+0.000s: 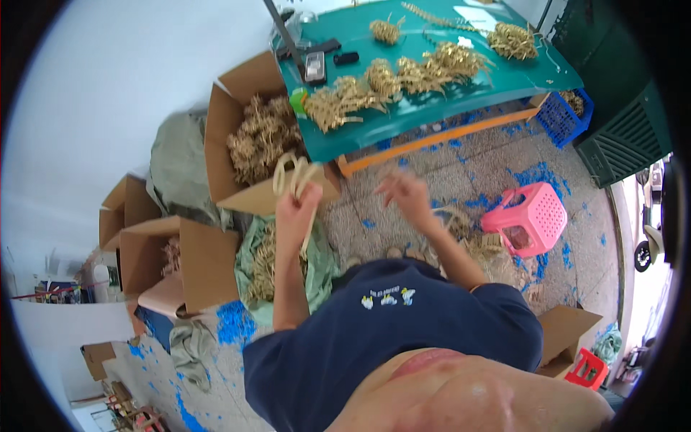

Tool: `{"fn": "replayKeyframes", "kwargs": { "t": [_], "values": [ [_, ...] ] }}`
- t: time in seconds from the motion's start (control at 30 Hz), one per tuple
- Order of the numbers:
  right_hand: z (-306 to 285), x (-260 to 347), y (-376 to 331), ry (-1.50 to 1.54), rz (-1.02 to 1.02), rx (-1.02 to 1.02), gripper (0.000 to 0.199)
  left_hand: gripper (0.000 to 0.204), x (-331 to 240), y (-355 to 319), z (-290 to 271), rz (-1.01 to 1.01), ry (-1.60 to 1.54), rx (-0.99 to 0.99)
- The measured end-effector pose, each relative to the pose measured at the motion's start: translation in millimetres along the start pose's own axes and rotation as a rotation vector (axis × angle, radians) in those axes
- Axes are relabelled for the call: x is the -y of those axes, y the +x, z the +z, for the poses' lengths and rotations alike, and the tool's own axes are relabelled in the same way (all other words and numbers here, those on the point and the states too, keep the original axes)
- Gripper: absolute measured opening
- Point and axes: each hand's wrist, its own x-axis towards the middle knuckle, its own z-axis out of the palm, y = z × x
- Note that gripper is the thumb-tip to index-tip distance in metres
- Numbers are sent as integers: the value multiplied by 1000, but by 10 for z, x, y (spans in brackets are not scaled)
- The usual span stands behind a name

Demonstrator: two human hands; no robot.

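My left hand (301,200) is closed on a pale gold strip (288,175) bent into several loops. The loops stand above my fingers, and one end hangs down beside the wrist. My right hand (407,196) is held off to the right, a little blurred, with its fingers apart and nothing visible in them. Just beyond my left hand is a cardboard box (248,198) full of crinkled gold-brown strip bundles (263,137). Below that hand, a green plastic sack (324,263) holds more gold strips (263,277).
Gold bundles (383,79) lie in a row on a green-topped table (338,144) ahead. A pink stool (543,216) lies tipped at right, near a blue crate (565,122). More cardboard boxes (209,259) stand at left. Blue scraps (236,322) litter the floor.
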Motion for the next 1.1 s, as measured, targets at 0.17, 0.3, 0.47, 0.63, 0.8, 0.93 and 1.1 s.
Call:
{"fn": "replayKeyframes", "kwargs": {
  "t": [0.17,0.3,0.47,0.63,0.8,0.93,1.1],
  "values": [
    [-542,94,137,126,72,-139,22,23,103,374,-40,607,541,231],
    [-640,288,138,67,8,-47,21,30,184,399,131,851,877,367],
    [-44,520,7,-35,9,119,20,34,417,420,269,970,998,401],
    [310,221,-20,-54,-13,55,20,32,341,325,79,748,651,539],
    [266,227,-41,244,-69,154,20,32,336,413,-147,70,-264,384],
    [315,186,-11,313,23,252,22,29,431,682,-170,-340,-439,737],
    [273,175,-36,342,113,310,22,30,662,718,-171,-535,-770,825]
  ]
}}
